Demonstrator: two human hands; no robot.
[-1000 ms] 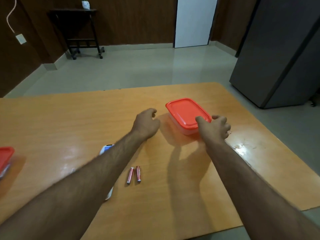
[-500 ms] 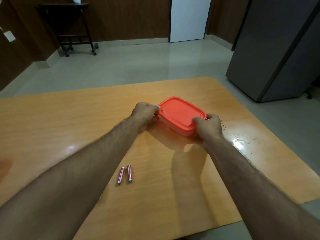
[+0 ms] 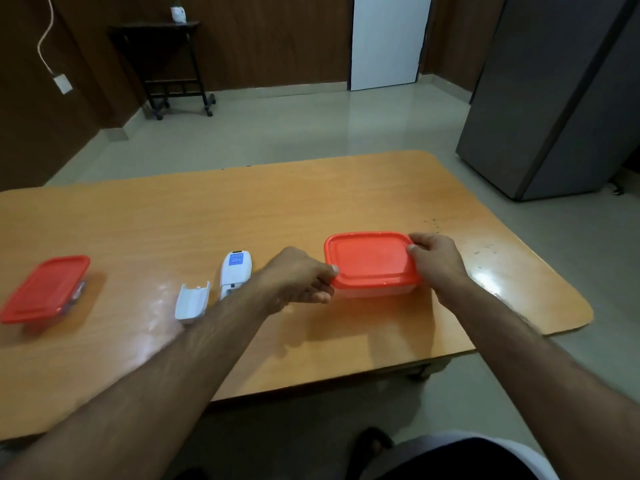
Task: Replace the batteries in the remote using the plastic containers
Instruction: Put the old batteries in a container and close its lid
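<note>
A clear plastic container with a red lid (image 3: 370, 263) stands on the wooden table (image 3: 242, 209). My left hand (image 3: 298, 277) grips its near left corner and my right hand (image 3: 438, 263) grips its right end. A white remote (image 3: 235, 271) lies face down left of my left hand, its lower part hidden by my forearm. Its detached white battery cover (image 3: 193, 301) lies beside it. A second red-lidded container (image 3: 43, 289) sits at the table's far left. The two loose batteries are hidden behind my left forearm.
The table's rounded right corner (image 3: 575, 317) lies close beside my right hand. A tall grey cabinet (image 3: 554, 98) stands on the floor to the right. A black side table (image 3: 162, 67) stands against the far wall.
Both hands closed on the right container and slid it nearer along the table. The view shifted, so the remote, its cover and the left container show again while the two batteries are hidden.
</note>
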